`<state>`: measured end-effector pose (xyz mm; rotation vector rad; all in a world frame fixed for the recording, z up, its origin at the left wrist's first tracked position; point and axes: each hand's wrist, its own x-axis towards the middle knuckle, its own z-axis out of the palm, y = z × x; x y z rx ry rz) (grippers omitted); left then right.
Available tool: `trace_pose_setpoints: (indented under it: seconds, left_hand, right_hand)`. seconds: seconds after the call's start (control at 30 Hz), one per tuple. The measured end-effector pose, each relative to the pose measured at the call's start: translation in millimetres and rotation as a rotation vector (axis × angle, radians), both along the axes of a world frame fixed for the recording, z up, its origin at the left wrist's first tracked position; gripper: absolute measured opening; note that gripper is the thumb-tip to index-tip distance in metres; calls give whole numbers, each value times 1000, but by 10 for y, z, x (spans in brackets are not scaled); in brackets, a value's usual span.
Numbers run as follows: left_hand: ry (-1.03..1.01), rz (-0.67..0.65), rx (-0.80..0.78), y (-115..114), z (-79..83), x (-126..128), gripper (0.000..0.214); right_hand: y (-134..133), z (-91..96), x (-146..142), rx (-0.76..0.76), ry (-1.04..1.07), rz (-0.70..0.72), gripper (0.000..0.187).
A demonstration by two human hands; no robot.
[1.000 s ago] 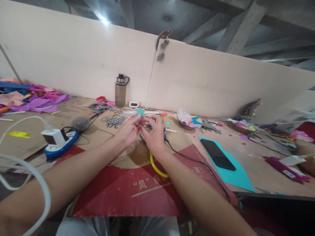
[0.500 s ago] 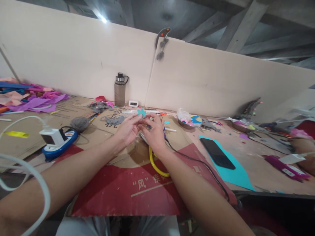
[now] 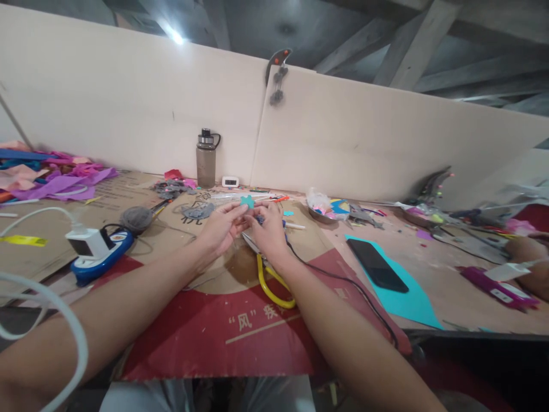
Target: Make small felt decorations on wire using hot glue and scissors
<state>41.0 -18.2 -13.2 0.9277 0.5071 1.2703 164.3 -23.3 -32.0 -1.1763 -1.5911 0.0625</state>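
Over the middle of the cardboard, my left hand [image 3: 221,226] pinches a small teal flower-shaped cutout [image 3: 247,201] between thumb and fingers. Its lobed edge stands up above the fingertips. My right hand [image 3: 270,229] is right beside it, fingers bent and closed near the cutout's lower side; what they hold, if anything, is hidden. Under the right wrist lie scissors with yellow handles [image 3: 274,289], their blades partly covered by the hand. A second small teal piece [image 3: 289,213] lies just beyond the right hand, near a white stick [image 3: 295,226].
A water bottle [image 3: 206,160] stands by the white partition. At left are a blue power strip [image 3: 102,260], grey yarn [image 3: 136,219] and coloured scraps [image 3: 64,177]. Rightward lie a bowl [image 3: 323,215], a phone [image 3: 377,265] on teal sheet [image 3: 412,306], and another person's arm [image 3: 529,263].
The teal cutout has turned slightly and sits a little lower between my hands. My hands have barely moved, and the whole view has shifted slightly.
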Motion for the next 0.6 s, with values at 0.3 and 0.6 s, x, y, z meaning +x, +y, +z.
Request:
trace_pose_setpoints:
  seconds: [0.3,0.6]
  left_hand:
    - [392,224,215,159,15,-133,10]
    - [558,279,296,153,-13,-145,15]
  right_hand:
    - [-126,148,63,-200,568,302,11]
    - [-159,180,144,-78,231,140,7]
